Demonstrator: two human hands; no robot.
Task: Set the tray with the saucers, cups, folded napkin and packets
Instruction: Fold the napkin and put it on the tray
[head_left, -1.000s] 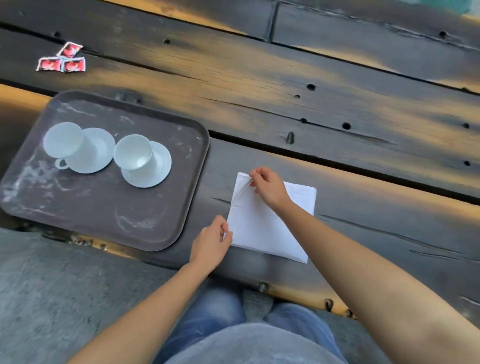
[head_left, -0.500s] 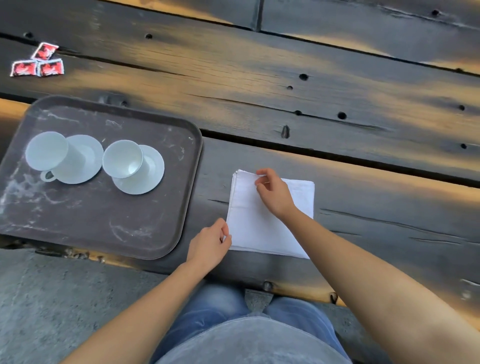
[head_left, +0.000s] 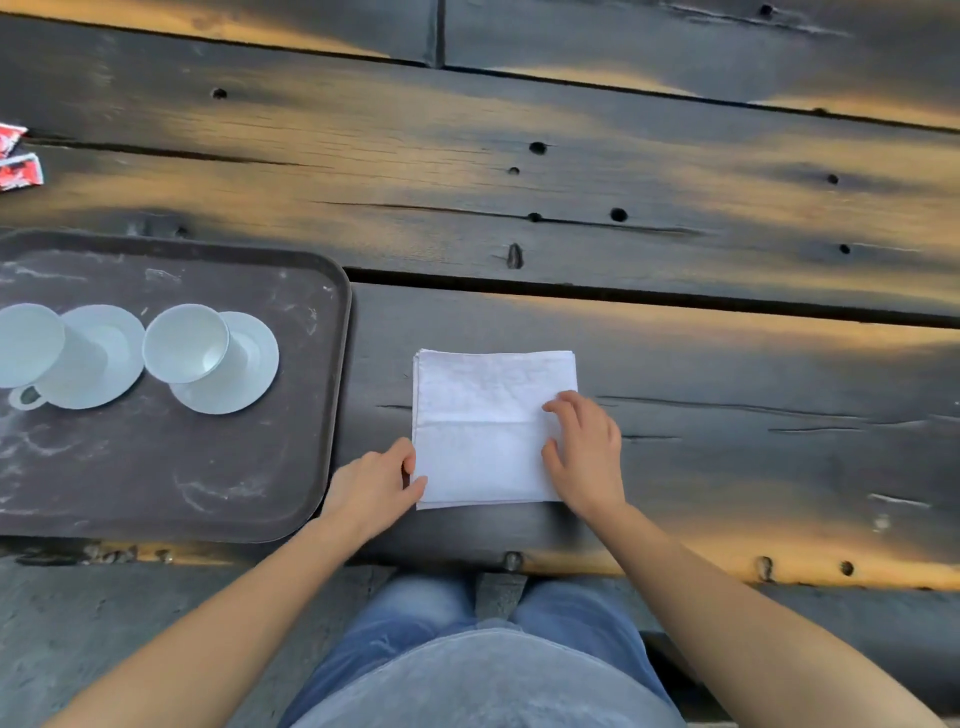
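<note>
**A:** Status on the tray job?

**B:** About half done, I'd say. The dark brown rectangular plastic tray (head_left: 156, 493) sits at the left on the dark weathered plank surface (head_left: 675, 208). The two round white ceramic saucers (head_left: 104, 364) are on it side by side, with a white ceramic cup on each, so both cups (head_left: 184, 343) are placed.

**A:** Napkin?

**B:** Not on the tray yet. The white square folded napkin (head_left: 483, 415) lies flat on the surface just right of the tray rim, in front of the person. It's several layers thick, with a crease across the middle. Can't tell if it's cloth or paper.

**A:** Hands?

**B:** Apart, both on the napkin. The left hand (head_left: 374, 488) pinches the near-left corner, thumb on top. The right hand (head_left: 587, 452) rests on the right edge, fingers spread and lightly bent, pressing without gripping.

**A:** Packets?

**B:** The small red-and-white paper packets (head_left: 15, 166) are at the far left on the surface, beyond the tray and well apart from the hands. The frame cuts them off. I see at least two.

**A:** What's left?

**B:** My read: square up the fold and move the napkin onto the tray, where the near half has bare room. Then fetch the packets.
</note>
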